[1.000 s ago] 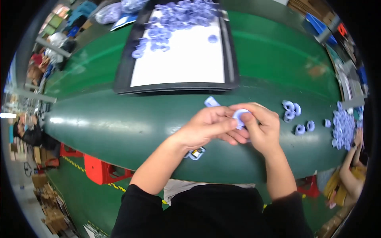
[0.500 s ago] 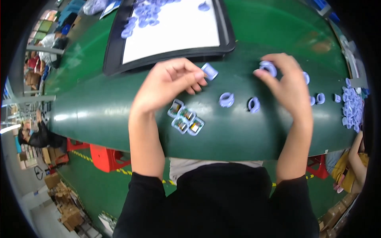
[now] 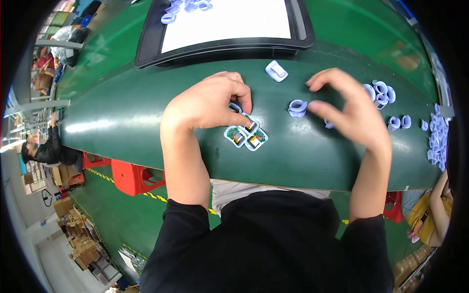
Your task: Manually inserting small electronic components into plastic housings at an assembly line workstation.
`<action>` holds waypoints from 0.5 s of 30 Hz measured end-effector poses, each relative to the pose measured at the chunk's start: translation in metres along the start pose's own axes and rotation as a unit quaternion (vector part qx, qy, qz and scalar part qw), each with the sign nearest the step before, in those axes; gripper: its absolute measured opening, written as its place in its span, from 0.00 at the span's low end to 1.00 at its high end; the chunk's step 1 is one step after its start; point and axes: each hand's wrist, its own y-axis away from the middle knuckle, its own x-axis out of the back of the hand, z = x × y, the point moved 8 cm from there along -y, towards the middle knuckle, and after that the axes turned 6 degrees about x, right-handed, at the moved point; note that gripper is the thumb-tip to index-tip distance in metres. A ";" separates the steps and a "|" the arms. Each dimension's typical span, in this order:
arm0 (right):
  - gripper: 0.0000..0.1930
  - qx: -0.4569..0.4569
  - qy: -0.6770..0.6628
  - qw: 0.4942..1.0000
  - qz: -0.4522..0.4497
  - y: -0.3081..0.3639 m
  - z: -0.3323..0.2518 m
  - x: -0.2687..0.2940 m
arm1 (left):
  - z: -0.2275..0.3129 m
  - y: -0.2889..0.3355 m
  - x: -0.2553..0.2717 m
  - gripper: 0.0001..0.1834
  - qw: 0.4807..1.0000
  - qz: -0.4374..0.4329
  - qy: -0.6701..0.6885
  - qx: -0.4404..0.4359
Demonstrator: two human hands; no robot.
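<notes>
My left hand (image 3: 207,105) bends over a group of several small pale casings with circuit boards inside. Its thumb and forefinger close on the upper right casing (image 3: 252,126); the hand partly covers another casing behind it. A lower casing (image 3: 254,141) lies with its open side up. My right hand (image 3: 354,115), slightly blurred, has thumb and fingers apart and holds nothing. Close to its thumb tip stands a lilac ring-shaped part (image 3: 297,109); a second ring (image 3: 329,124) is half hidden under the hand. Farther off, a lilac piece with a rectangular raised top (image 3: 277,71) lies alone.
A black tray (image 3: 224,51) with a white liner and lilac parts stands at the far side. Right of my right hand are a ring cluster (image 3: 381,93), loose rings (image 3: 394,123) and a large pile (image 3: 437,139). Red stools (image 3: 129,176) stand below the table edge. People sit at both sides.
My left hand has let go of the lilac piece and moved down to the casings. My right hand no longer holds a ring. The whole view has shifted a little.
</notes>
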 end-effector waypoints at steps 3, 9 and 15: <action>0.10 0.004 0.058 0.998 -0.032 -0.005 -0.006 -0.023 | 0.004 -0.006 -0.005 0.13 1.000 -0.008 0.008 -0.003; 0.09 -0.102 -0.029 0.990 0.088 -0.001 0.017 -0.006 | 0.009 -0.011 0.011 0.14 0.992 0.122 0.038 -0.016; 0.11 -0.138 -0.020 0.973 0.183 0.001 0.025 0.010 | 0.017 -0.014 0.001 0.15 0.994 0.068 0.073 -0.042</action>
